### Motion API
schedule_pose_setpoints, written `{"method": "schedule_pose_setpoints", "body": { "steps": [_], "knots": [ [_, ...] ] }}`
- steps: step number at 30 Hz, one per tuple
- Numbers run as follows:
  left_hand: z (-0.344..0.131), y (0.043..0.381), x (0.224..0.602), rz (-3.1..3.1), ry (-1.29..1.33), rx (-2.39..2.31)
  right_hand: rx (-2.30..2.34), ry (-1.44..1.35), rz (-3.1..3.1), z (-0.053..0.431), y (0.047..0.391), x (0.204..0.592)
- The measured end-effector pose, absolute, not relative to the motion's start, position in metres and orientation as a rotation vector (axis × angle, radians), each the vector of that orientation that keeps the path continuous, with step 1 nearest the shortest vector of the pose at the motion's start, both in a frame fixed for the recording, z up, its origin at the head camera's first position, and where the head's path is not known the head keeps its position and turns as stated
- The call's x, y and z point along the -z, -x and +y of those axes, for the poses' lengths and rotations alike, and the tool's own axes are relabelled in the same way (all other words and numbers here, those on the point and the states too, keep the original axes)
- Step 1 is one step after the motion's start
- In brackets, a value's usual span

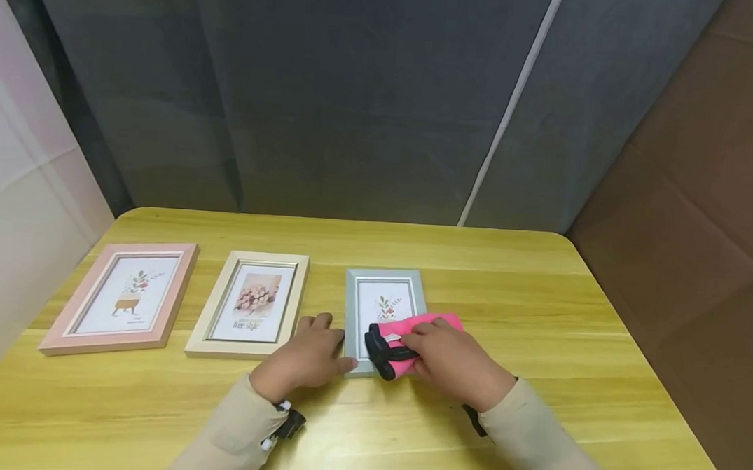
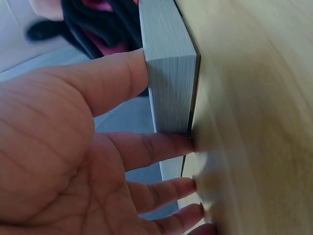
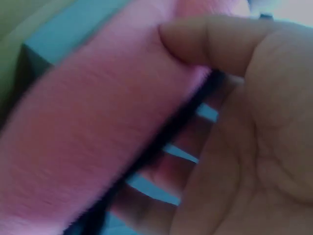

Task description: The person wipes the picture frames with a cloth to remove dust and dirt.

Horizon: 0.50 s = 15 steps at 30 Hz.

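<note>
A blue-grey picture frame [image 1: 385, 281] with a flower print lies face up on the wooden table. My left hand [image 1: 314, 355] is at its near left corner, the thumb [image 2: 122, 78] on the near edge and the fairly straight fingers [image 2: 151, 149] along the left side. With thumb and fingers my right hand [image 1: 453, 357] grips a folded pink cloth [image 3: 98, 117] with black edging. That cloth lies over the lower right of the frame and hides part of the print and rim.
Left of my hands lie a cream picture frame [image 1: 222, 305] with a bouquet print and a pink picture frame [image 1: 181, 293] with a plant print. The wooden table [image 1: 525, 297] ends at a dark curtain [image 1: 357, 108] behind and a brown panel [image 1: 699, 207] on the right.
</note>
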<state>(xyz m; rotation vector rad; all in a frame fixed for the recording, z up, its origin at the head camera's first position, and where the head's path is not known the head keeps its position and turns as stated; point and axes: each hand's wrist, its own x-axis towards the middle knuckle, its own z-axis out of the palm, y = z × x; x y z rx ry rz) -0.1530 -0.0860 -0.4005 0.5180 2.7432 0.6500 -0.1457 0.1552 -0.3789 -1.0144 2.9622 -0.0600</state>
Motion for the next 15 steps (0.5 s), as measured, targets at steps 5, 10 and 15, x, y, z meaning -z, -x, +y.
{"method": "schedule_pose_setpoints", "body": {
  "steps": [5, 10, 15],
  "knots": [
    [-0.088, 0.153, 0.399, 2.755, -0.538, -0.63, 0.067, 0.808, 2.96, 0.147, 0.172, 0.383],
    [-0.089, 0.153, 0.399, 2.76, -0.537, -0.611, 0.137, 0.666, 2.936, 0.144, 0.212, 0.386],
    [-0.088, 0.152, 0.398, 2.75, -0.543, -0.62, 0.199, 0.589, 2.923, 0.146, 0.233, 0.392]
  ]
}}
